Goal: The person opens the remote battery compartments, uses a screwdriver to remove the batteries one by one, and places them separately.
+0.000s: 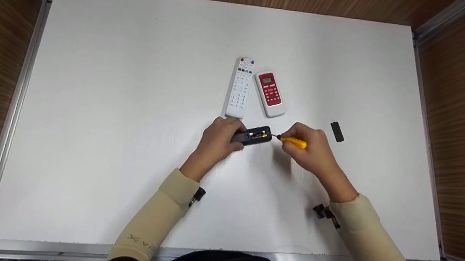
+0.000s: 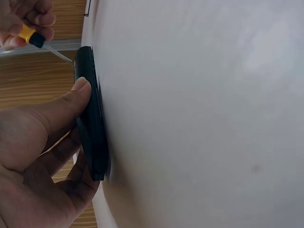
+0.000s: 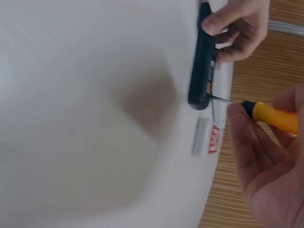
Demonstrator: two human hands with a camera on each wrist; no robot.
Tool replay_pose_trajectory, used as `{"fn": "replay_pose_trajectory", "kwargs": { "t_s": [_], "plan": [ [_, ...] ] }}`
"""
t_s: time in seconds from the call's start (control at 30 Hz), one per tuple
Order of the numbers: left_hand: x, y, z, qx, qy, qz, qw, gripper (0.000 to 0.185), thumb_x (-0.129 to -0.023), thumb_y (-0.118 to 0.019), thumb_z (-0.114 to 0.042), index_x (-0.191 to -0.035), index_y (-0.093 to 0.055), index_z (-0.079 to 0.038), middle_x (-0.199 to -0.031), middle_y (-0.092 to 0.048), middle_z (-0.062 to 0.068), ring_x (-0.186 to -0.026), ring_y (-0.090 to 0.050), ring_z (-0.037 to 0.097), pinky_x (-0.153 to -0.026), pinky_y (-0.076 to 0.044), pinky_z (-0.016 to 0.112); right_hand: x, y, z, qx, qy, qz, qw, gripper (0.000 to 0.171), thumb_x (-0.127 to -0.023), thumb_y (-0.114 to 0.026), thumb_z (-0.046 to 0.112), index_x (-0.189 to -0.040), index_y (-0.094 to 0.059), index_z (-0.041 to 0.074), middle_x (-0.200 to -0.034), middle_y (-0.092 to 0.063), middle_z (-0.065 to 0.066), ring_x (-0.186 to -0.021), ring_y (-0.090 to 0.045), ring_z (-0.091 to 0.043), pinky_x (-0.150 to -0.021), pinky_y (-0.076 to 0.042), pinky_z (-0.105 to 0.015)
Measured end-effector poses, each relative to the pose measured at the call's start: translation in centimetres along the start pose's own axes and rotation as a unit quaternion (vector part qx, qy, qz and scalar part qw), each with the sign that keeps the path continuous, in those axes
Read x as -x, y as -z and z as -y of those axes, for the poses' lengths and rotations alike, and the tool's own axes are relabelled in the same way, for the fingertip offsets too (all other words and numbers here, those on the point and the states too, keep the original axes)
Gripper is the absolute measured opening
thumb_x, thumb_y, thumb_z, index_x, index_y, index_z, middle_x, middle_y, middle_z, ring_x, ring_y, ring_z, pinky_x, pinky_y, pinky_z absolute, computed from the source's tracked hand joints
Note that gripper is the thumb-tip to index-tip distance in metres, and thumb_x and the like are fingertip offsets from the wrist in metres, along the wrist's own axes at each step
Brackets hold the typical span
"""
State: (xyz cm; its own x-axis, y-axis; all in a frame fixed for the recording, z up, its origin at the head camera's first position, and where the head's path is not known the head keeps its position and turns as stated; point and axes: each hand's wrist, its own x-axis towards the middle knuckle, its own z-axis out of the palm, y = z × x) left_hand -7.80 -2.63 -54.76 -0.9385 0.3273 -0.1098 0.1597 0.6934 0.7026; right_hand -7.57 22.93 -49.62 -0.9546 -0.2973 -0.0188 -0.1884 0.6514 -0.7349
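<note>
A black remote [image 1: 253, 136] lies back-up on the white table [image 1: 134, 96], its battery bay uncovered. My left hand [image 1: 220, 135] grips its left end; in the left wrist view the thumb [image 2: 71, 102] presses the black remote [image 2: 91, 118] on its side. My right hand [image 1: 304, 147] pinches a small yellow-handled screwdriver [image 1: 293, 142], whose tip meets the remote's right end. In the right wrist view the screwdriver [image 3: 268, 114] has its thin shaft touching the end of the black remote [image 3: 202, 61].
A white remote [image 1: 239, 87] and a red-faced white remote [image 1: 270, 94] lie side by side just beyond my hands. A small black battery cover [image 1: 336, 131] rests to the right. Metal rails edge the table, with wooden walls around.
</note>
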Motion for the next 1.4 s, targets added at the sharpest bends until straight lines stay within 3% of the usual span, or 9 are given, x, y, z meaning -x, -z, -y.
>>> {"fn": "replay_pose_trajectory", "kwargs": {
  "t_s": [0.27, 0.47, 0.57, 0.67, 0.77, 0.9, 1.0, 1.13, 1.4],
  "plan": [
    [0.1, 0.3, -0.1, -0.005, 0.007, 0.001, 1.0000, 0.035, -0.078, -0.085, -0.020, -0.109, -0.070, -0.016, -0.109, -0.068, -0.004, -0.097, -0.054, 0.018, -0.082, -0.046, 0.035, -5.0, 1.7, 3.1, 0.066, -0.040, 0.135, 0.988, 0.005, -0.082, -0.065, 0.014, -0.083, -0.068, 0.011, -0.076, -0.069, -0.003, -0.067, -0.060, -0.020, -0.060, -0.050, -0.032],
    [0.0, 0.3, -0.2, -0.017, -0.001, 0.003, 0.9999, 0.035, -0.077, -0.086, -0.019, -0.108, -0.070, -0.015, -0.108, -0.068, -0.004, -0.097, -0.054, 0.018, -0.083, -0.046, 0.035, -5.6, 0.5, 6.0, 0.210, 0.015, 0.192, 0.959, 0.006, -0.082, -0.064, 0.016, -0.084, -0.067, 0.011, -0.072, -0.066, -0.001, -0.065, -0.057, -0.021, -0.059, -0.046, -0.033],
    [-0.1, 0.3, -0.3, -0.024, -0.004, 0.000, 0.9997, 0.036, -0.077, -0.086, -0.019, -0.108, -0.070, -0.015, -0.109, -0.068, -0.003, -0.098, -0.055, 0.019, -0.084, -0.046, 0.035, -5.9, 0.1, 6.6, 0.240, 0.025, 0.200, 0.950, 0.006, -0.083, -0.065, 0.016, -0.086, -0.066, 0.011, -0.073, -0.066, -0.002, -0.065, -0.058, -0.022, -0.060, -0.046, -0.033],
    [-0.2, 0.1, -0.2, -0.016, -0.007, -0.005, 0.9998, 0.035, -0.077, -0.086, -0.019, -0.108, -0.071, -0.015, -0.109, -0.069, -0.003, -0.097, -0.055, 0.019, -0.083, -0.046, 0.035, -6.5, 0.8, 5.3, 0.167, 0.005, 0.202, 0.965, 0.005, -0.085, -0.063, 0.015, -0.085, -0.066, 0.010, -0.074, -0.068, -0.003, -0.068, -0.061, -0.022, -0.063, -0.051, -0.033],
    [-0.1, -0.1, 0.0, -0.006, -0.009, -0.010, 0.9999, 0.034, -0.077, -0.085, -0.020, -0.108, -0.071, -0.015, -0.109, -0.069, -0.003, -0.097, -0.055, 0.018, -0.082, -0.046, 0.035, -6.3, 1.9, 2.0, -0.012, -0.045, 0.187, 0.981, 0.009, -0.089, -0.061, 0.012, -0.084, -0.065, 0.005, -0.080, -0.070, -0.010, -0.072, -0.068, -0.026, -0.066, -0.058, -0.035],
    [0.1, -0.1, -0.1, -0.006, -0.007, -0.012, 0.9999, 0.035, -0.077, -0.086, -0.020, -0.108, -0.072, -0.015, -0.109, -0.069, -0.003, -0.097, -0.055, 0.019, -0.083, -0.046, 0.035, -4.3, 1.9, -2.5, -0.246, -0.099, 0.125, 0.956, 0.012, -0.095, -0.060, 0.006, -0.090, -0.061, -0.005, -0.090, -0.071, -0.020, -0.078, -0.073, -0.032, -0.069, -0.061, -0.042],
    [0.1, 0.1, -0.1, -0.010, 0.000, -0.010, 0.9999, 0.035, -0.077, -0.086, -0.020, -0.108, -0.072, -0.015, -0.110, -0.069, -0.004, -0.097, -0.055, 0.018, -0.082, -0.046, 0.035, -2.6, 0.9, -4.5, -0.348, -0.120, 0.072, 0.927, 0.009, -0.096, -0.057, 0.001, -0.092, -0.060, -0.006, -0.091, -0.071, -0.020, -0.078, -0.074, -0.029, -0.073, -0.060, -0.043],
    [0.0, 0.2, -0.2, -0.007, 0.008, 0.000, 0.9999, 0.037, -0.078, -0.085, -0.021, -0.111, -0.071, -0.016, -0.112, -0.068, -0.004, -0.099, -0.054, 0.017, -0.083, -0.046, 0.034, -1.3, -0.1, -5.3, -0.402, -0.135, 0.018, 0.905, 0.008, -0.096, -0.054, -0.003, -0.091, -0.059, -0.005, -0.087, -0.072, -0.019, -0.075, -0.074, -0.026, -0.073, -0.060, -0.045],
    [0.0, -0.2, -0.1, -0.006, 0.012, -0.002, 0.9999, 0.038, -0.077, -0.086, -0.022, -0.111, -0.071, -0.016, -0.113, -0.068, -0.005, -0.099, -0.054, 0.018, -0.083, -0.046, 0.035, -0.7, -0.9, -4.4, -0.395, -0.114, 0.026, 0.911, 0.008, -0.096, -0.057, -0.001, -0.093, -0.059, -0.008, -0.089, -0.072, -0.022, -0.075, -0.073, -0.028, -0.073, -0.059, -0.048]
  ]
}}
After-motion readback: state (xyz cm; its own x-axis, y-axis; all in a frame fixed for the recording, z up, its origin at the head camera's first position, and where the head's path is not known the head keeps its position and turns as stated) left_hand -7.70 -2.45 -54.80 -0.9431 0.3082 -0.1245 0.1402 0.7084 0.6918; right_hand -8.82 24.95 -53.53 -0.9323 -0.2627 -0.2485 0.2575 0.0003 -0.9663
